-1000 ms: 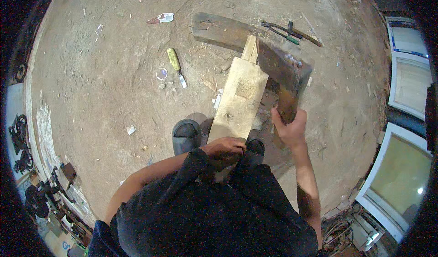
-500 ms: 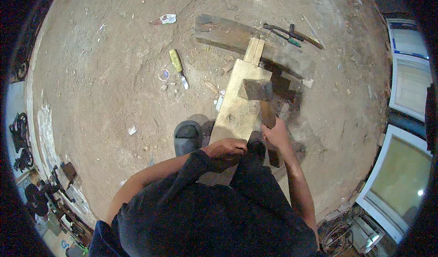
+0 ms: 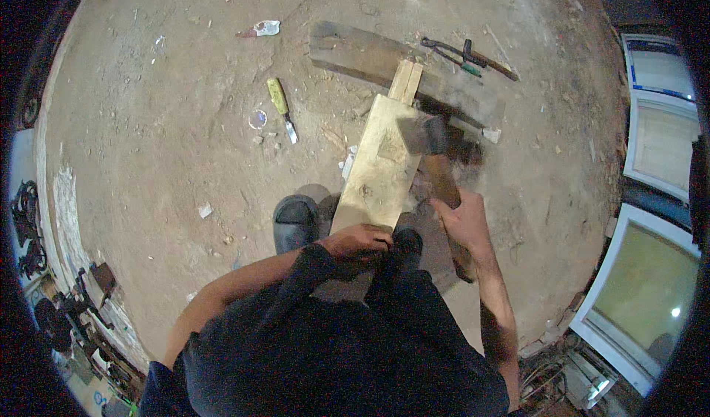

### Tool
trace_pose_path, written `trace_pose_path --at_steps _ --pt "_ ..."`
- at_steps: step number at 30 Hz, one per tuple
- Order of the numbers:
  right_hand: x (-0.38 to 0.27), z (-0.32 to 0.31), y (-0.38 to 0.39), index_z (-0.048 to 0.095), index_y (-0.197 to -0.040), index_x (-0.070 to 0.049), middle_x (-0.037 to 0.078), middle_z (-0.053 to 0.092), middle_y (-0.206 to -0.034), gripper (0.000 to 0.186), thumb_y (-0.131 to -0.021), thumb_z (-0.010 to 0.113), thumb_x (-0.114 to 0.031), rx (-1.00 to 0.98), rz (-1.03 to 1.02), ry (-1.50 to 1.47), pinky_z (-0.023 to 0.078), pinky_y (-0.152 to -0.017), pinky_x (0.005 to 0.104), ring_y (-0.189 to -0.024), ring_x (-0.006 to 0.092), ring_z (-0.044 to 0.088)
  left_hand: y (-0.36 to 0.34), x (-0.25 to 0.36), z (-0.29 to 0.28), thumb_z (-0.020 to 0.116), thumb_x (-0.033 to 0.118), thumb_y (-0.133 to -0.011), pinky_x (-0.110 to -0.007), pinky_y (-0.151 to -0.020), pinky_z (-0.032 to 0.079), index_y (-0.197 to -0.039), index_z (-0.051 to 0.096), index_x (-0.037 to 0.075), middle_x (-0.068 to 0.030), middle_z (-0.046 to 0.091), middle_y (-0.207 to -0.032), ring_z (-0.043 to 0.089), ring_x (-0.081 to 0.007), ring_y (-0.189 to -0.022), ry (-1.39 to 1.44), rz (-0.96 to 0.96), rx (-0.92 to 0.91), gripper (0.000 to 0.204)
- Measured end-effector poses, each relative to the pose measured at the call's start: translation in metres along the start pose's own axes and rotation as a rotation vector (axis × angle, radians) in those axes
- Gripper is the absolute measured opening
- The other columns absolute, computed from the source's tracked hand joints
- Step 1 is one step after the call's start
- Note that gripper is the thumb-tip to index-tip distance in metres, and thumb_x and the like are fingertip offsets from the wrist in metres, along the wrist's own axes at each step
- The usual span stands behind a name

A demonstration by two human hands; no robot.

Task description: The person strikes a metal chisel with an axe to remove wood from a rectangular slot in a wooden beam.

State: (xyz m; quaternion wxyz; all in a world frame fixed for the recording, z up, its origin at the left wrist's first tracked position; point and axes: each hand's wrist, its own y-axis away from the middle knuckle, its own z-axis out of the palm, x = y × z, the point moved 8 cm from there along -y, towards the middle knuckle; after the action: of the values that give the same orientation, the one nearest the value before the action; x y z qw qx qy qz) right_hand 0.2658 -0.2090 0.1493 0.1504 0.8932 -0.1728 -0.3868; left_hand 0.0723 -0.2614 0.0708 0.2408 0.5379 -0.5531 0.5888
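A pale wooden board (image 3: 360, 184) with a narrow tongue at its far end slants away from me between my feet. My left hand (image 3: 360, 243) is closed over its near end. In my right hand (image 3: 467, 221) is a hammer (image 3: 442, 179), the fingers wrapped round its wooden handle. The dark hammer head is over the board's right edge, slightly blurred; I cannot tell whether it touches the wood. The board's tongue (image 3: 405, 82) lies over a weathered dark beam (image 3: 347, 45) on the ground.
A chisel with a yellow handle (image 3: 277, 97) lies on the dirt floor to the left. Beyond the beam are pincers (image 3: 450, 49) and a wooden-handled tool (image 3: 497, 67). White-framed panes (image 3: 640, 291) stand along the right side; dark metal parts (image 3: 63, 324) are at the lower left.
My right hand and the hammer have shifted right relative to the board, and the hammer head looks higher. My left hand stays on the board. The whole view has moved slightly.
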Motion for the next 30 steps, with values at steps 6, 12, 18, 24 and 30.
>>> trace_pose_path --at_steps 6,12,18,24,30 --pt "-0.038 -0.023 0.011 0.063 -0.093 -0.001 0.004 0.067 -0.079 0.007 -0.091 0.066 -0.007 0.267 -0.381 -0.235 0.052 -0.063 0.029 -0.069 0.0113 0.064 0.005 -0.012 0.009 0.059 0.005 -0.078 -0.037 -0.085 0.051 -0.098 0.058 -0.001 -0.0132 0.057 -0.103 0.06 -0.033 -0.099 0.018 -0.146 -0.057 0.021" --pt "0.004 0.032 -0.011 0.067 -0.103 0.002 0.014 0.07 -0.087 0.027 -0.087 0.069 -0.02 0.059 -0.11 -0.011 0.054 -0.075 0.0366 -0.082 0.0246 0.07 0.014 -0.02 0.01 0.052 0.028 -0.098 -0.038 -0.095 0.045 -0.108 0.061 0.007 -0.0138 0.06 -0.11 0.057 -0.0322 -0.108 0.123 -0.18 -0.076 0.026" --pt "0.057 0.069 -0.013 0.068 -0.101 0.003 0.022 0.07 -0.085 0.04 -0.083 0.07 -0.032 -0.05 0.153 0.067 0.054 -0.076 0.0438 -0.082 0.0349 0.07 0.014 -0.034 0.016 0.058 0.017 -0.089 -0.038 -0.088 0.047 -0.102 0.059 0.002 -0.0138 0.058 -0.104 0.058 -0.0336 -0.101 0.089 -0.29 -0.125 0.02" --pt "0.055 0.065 -0.01 0.067 -0.103 0.004 0.025 0.07 -0.092 0.043 -0.081 0.071 -0.033 -0.153 0.268 0.038 0.054 -0.082 0.046 -0.089 0.0419 0.068 0.004 -0.007 0.003 0.063 0.011 -0.078 -0.041 -0.08 0.05 -0.095 0.058 -0.001 -0.0148 0.057 -0.099 0.059 -0.0356 -0.094 0.013 -0.098 -0.012 0.022" --pt "0.052 0.036 -0.013 0.065 -0.083 0.003 0.008 0.062 -0.06 0.028 -0.084 0.069 -0.024 -0.102 0.143 0.084 0.049 -0.056 0.0365 -0.057 0.0182 0.062 0.007 -0.011 0.007 0.06 0.014 -0.091 -0.038 -0.086 0.049 -0.1 0.059 0.003 -0.013 0.058 -0.102 0.059 -0.0338 -0.099 0.034 -0.127 -0.049 0.015"
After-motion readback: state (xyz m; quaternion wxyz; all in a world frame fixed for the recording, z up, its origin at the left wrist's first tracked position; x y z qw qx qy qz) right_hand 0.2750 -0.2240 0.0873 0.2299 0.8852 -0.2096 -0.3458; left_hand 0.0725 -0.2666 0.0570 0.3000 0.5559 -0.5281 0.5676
